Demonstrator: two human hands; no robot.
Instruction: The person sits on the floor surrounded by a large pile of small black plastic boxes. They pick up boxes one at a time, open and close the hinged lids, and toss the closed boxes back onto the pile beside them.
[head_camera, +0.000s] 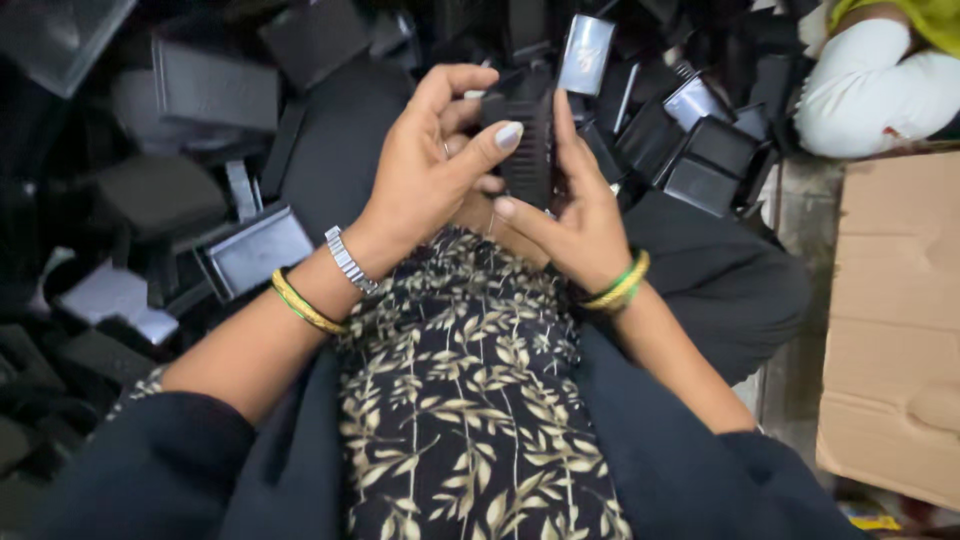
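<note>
One ribbed black plastic part, upright, held above lap between two hands. Left hand closed on its left edge, thumb pressed across ribs. Right hand closed on right edge, forefinger along side. Left wrist: one metal watch band, two bangles, yellow and green. Right wrist: bangles, yellow and green, count unclear. Heap of black plastic boxes ahead and left, too many to count. One flat brown cardboard sheet right, unlabelled. One white sleeve of another person top right.
</note>
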